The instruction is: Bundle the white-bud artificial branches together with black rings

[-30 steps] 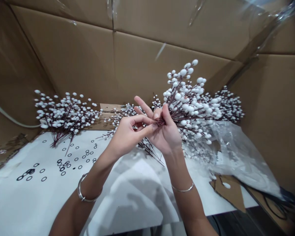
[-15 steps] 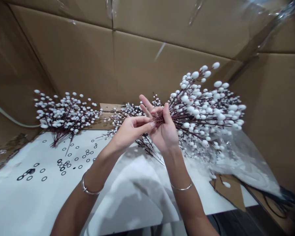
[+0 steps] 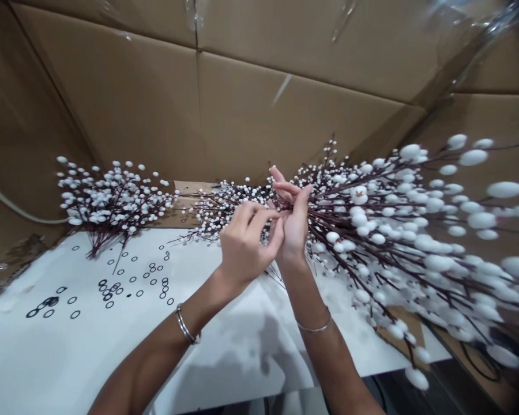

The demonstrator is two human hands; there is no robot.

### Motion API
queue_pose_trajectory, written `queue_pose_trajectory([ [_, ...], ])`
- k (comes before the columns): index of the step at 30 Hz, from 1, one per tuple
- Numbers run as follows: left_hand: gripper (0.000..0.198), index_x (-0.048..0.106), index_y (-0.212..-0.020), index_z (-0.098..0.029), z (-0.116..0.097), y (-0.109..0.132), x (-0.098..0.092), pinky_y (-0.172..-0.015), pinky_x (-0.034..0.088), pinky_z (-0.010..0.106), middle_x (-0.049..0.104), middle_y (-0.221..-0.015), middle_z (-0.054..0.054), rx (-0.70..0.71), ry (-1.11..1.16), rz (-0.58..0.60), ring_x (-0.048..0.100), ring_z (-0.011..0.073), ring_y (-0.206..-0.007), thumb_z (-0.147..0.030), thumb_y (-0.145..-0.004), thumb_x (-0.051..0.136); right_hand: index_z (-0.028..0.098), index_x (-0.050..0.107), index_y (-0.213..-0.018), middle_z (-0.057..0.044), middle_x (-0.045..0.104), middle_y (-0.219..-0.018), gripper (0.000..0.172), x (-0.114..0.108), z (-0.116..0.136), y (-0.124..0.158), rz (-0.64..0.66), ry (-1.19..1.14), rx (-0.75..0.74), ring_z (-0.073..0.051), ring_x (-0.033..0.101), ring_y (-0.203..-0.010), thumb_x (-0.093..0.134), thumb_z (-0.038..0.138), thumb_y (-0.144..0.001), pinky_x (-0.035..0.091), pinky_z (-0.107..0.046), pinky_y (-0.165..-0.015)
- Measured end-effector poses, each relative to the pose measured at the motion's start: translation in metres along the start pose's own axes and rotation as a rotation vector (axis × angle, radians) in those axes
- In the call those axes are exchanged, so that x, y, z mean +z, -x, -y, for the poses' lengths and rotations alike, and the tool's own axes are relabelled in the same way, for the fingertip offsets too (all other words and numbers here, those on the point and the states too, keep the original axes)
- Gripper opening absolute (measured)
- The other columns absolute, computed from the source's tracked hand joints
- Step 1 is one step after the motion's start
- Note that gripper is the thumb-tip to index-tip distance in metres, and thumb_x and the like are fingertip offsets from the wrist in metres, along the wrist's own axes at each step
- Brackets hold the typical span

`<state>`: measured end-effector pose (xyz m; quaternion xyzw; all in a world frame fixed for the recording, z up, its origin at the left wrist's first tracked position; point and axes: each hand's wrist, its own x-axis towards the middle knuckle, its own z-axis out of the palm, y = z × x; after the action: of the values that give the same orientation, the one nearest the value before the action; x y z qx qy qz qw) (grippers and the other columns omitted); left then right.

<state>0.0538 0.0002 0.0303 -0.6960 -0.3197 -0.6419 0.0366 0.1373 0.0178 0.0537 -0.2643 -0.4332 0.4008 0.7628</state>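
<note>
A large bunch of artificial white berry stems [image 3: 415, 230] fans out to the right, its dark red stalks gathered in my right hand [image 3: 294, 227]. That hand is palm up, the thumb and curled fingers closed round the stalks near their cut ends. My left hand [image 3: 248, 239] meets it from the left, with thumb and fingers pinched at the stalk ends. The left fingertips cover those ends, so I cannot see whether a ring is there. Many small black rings [image 3: 112, 288] lie scattered on the white tabletop [image 3: 90, 357], left of my hands.
A smaller bunch of white berry stems [image 3: 116, 199] rests at the back left. More berry stems [image 3: 225, 202] lie behind my hands, by a cardboard piece [image 3: 185, 214]. Cardboard walls [image 3: 311, 115] enclose the back and sides. A cardboard scrap [image 3: 402, 331] sits at the right edge.
The held bunch has swung lower and towards me, its berries now spreading to the right edge. My left hand has turned, knuckles up, and moved slightly right; my right fingers have curled in.
</note>
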Motion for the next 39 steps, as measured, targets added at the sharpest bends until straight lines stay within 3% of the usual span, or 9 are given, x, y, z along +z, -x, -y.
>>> queue_pose_trajectory([
  [4,0.016,0.067,-0.104,-0.018,0.005,0.008,0.008,-0.075,0.05,0.031,0.068,-0.095,0.009,0.112,-0.111,-0.051,0.062,0.0193,-0.088,-0.016,-0.089,0.061,0.028,0.067,-0.083,0.004,0.063,-0.134,0.045,0.005,-0.002,0.005,-0.001,0.011,-0.022,-0.013,0.042,-0.14,0.035,0.058,-0.096,0.031,-0.037,-0.115],
  [11,0.016,0.07,-0.102,-0.019,0.013,0.006,0.004,-0.07,0.051,0.031,0.072,-0.094,0.009,0.204,-0.241,-0.073,0.064,0.0198,-0.082,-0.016,-0.091,0.058,0.028,0.066,-0.086,0.003,0.064,-0.133,0.047,0.014,-0.01,0.011,-0.004,0.001,-0.047,-0.013,0.043,-0.139,0.032,0.058,-0.097,0.028,-0.036,-0.117],
  [15,0.017,0.07,-0.102,-0.018,0.017,0.003,0.001,-0.068,0.051,0.031,0.073,-0.094,0.01,0.307,-0.206,-0.044,0.066,0.0195,-0.08,-0.015,-0.091,0.058,0.029,0.066,-0.086,0.003,0.064,-0.133,0.046,0.015,-0.008,0.014,-0.001,0.015,-0.053,-0.014,0.044,-0.139,0.032,0.059,-0.096,0.029,-0.035,-0.116],
  [23,0.018,0.064,-0.107,-0.015,0.018,0.0,-0.001,-0.082,0.056,0.029,0.073,-0.106,0.013,0.411,0.005,0.012,0.07,0.0191,-0.098,-0.011,-0.09,0.057,0.028,0.062,-0.079,0.004,0.07,-0.122,0.043,0.013,0.004,0.015,0.007,-0.047,-0.023,-0.014,0.051,-0.133,0.035,0.056,-0.097,0.032,-0.036,-0.115],
  [31,0.021,0.058,-0.106,-0.016,0.013,0.006,-0.003,-0.078,0.054,0.022,0.072,-0.103,0.01,0.332,0.232,0.063,0.069,0.0144,-0.095,-0.004,-0.089,0.052,0.027,0.058,-0.069,0.005,0.074,-0.109,0.048,0.014,0.016,0.018,0.011,-0.049,0.0,-0.015,0.055,-0.129,0.031,0.052,-0.1,0.031,-0.038,-0.116],
  [39,0.023,0.058,-0.11,-0.009,0.02,0.013,0.003,-0.071,0.054,0.024,0.073,-0.104,0.018,0.533,-0.008,-0.02,0.072,0.018,-0.091,-0.004,-0.089,0.051,0.024,0.053,-0.067,0.002,0.075,-0.109,0.049,0.012,0.018,0.015,0.027,-0.127,0.047,-0.016,0.06,-0.123,0.031,0.052,-0.1,0.038,-0.04,-0.11],
])
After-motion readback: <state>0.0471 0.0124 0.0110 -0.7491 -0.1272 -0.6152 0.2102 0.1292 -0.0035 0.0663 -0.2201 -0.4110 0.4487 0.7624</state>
